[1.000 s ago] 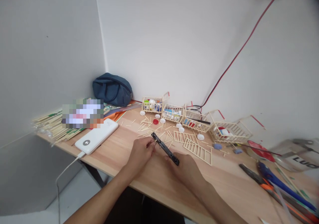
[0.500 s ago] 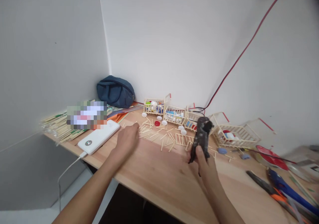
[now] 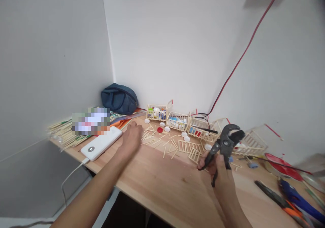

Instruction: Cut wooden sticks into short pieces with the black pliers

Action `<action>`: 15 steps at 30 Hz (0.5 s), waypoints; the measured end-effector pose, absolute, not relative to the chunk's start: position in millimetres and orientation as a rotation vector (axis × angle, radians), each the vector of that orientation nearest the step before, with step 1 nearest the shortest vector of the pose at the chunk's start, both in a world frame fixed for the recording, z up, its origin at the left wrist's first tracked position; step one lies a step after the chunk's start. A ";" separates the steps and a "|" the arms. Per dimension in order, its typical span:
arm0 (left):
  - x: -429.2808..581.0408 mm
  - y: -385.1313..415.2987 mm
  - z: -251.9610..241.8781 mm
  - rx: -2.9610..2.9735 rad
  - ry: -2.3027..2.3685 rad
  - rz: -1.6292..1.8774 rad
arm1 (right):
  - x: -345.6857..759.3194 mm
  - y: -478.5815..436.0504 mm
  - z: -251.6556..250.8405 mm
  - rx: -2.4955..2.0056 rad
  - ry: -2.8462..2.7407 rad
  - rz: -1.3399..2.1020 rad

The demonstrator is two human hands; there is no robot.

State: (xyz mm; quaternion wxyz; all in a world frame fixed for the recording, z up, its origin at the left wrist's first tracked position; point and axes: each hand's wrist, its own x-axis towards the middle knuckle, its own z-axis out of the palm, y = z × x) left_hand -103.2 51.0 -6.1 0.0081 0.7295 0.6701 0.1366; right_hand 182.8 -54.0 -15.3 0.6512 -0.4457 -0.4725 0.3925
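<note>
My right hand (image 3: 221, 174) grips the handles of black cutting pliers (image 3: 224, 143) and holds them up over the wooden table (image 3: 162, 180), jaws pointing up and right. My left hand (image 3: 132, 139) rests on the table with its fingers curled, next to a scatter of short wooden sticks (image 3: 154, 138). I cannot make out whether it holds a stick. A flat stick lattice (image 3: 194, 153) lies between the hands. Several small stick carts (image 3: 177, 120) filled with coloured caps stand in a row behind.
A white power bank (image 3: 101, 146) with a cable lies at the left edge, beside a bundle of long sticks (image 3: 61, 133). A blue bag (image 3: 119, 98) sits in the corner. Red wire (image 3: 238, 60) runs up the wall. Blue and orange tools (image 3: 291, 197) lie at right.
My right hand has lifted the pliers off the table and swung them right and upright. My left hand let go and moved left to the loose sticks.
</note>
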 end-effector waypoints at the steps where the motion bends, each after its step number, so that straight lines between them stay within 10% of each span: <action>1: -101.4 47.0 -7.3 2.312 2.083 0.409 | 183.3 -54.3 -14.6 -1.008 -1.071 0.882; 15: -74.0 30.7 -12.4 2.530 1.836 0.420 | 194.2 -58.2 -4.7 -0.960 -1.018 0.735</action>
